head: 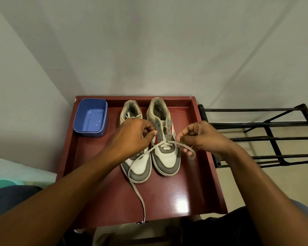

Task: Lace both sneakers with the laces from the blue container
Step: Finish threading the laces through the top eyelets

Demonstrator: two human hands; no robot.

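Two white-and-grey sneakers stand side by side on the red table (pixel 167 201), toes toward me. The left sneaker (pixel 137 167) has lace up near its collar. The right sneaker (pixel 165 157) has a grey lace (pixel 137 189) crossed through its lowest eyelets. One end trails across the left sneaker's toe to the table's front edge. My left hand (pixel 133 135) hovers over the left sneaker with thumb and fingers pinched together by the right sneaker's eyelets. My right hand (pixel 203 137) pinches the lace's other end, which loops below its fingers. The blue container (pixel 91 118) sits empty at the back left.
A black metal rack (pixel 267 135) stands close to the table's right side. The table has a raised rim and sits in a corner of grey walls. A teal object (pixel 2 183) lies low at the left.
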